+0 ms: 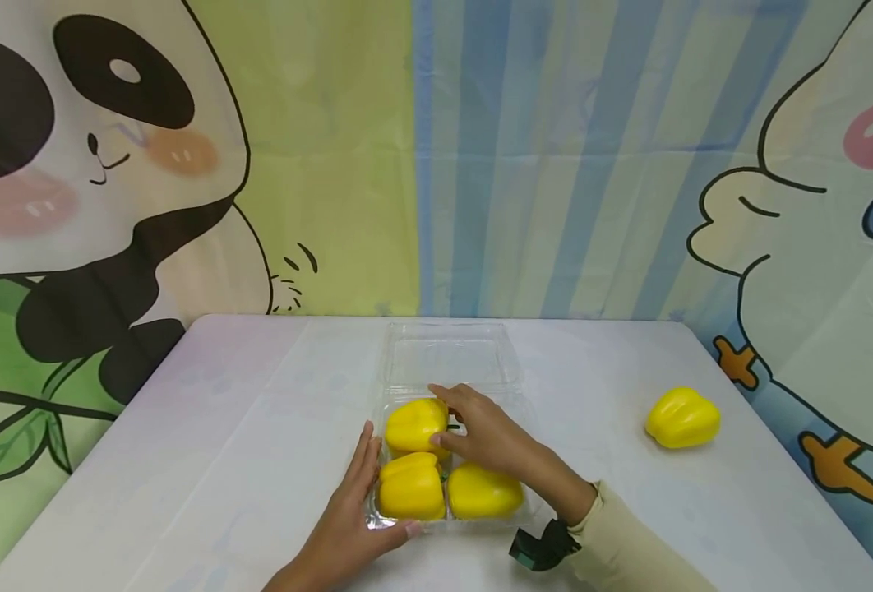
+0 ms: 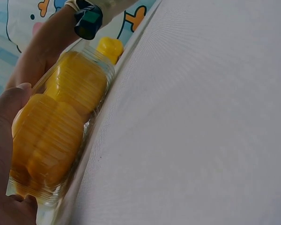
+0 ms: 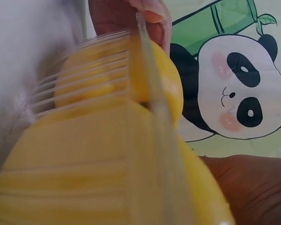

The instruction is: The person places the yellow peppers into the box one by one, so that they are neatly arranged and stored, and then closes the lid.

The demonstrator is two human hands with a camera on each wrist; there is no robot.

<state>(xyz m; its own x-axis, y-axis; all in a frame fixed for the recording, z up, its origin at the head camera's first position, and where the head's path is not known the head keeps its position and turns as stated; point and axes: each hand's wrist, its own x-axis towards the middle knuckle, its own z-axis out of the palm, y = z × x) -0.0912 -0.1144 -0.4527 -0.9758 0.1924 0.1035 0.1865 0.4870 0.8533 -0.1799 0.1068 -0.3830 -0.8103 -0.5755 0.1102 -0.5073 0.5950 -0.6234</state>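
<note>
So the yellow pepper (image 1: 413, 426) that matters sits at the back-left of the clear container (image 1: 514, 407), taking 12 o'clock as straight away from the person. Can't tell if it's all the way down in there. Its stem (image 1: 454, 427) points to 3 o'clock, right at the palm, so I'd read its long axis as roughly 9-to-3.

The right hand (image 1: 484, 432) is on that stem end, thumb and fingers pinching the pepper, which lies at 9 o'clock from the grip. The front-left pepper (image 1: 411, 488) is at 6 o'clock from it, the front-right pepper (image 1: 485, 493) between 4 and 5.

Left hand (image 1: 351, 506) is spread round the container's near-left corner, fingers along the side, thumb at the front edge. Open lid (image 1: 447, 355) is at 1 o'clock. Lone pepper (image 1: 683, 418) is well off at 3 o'clock on the table (image 1: 222, 444), and the right hand's nearer to it.
</note>
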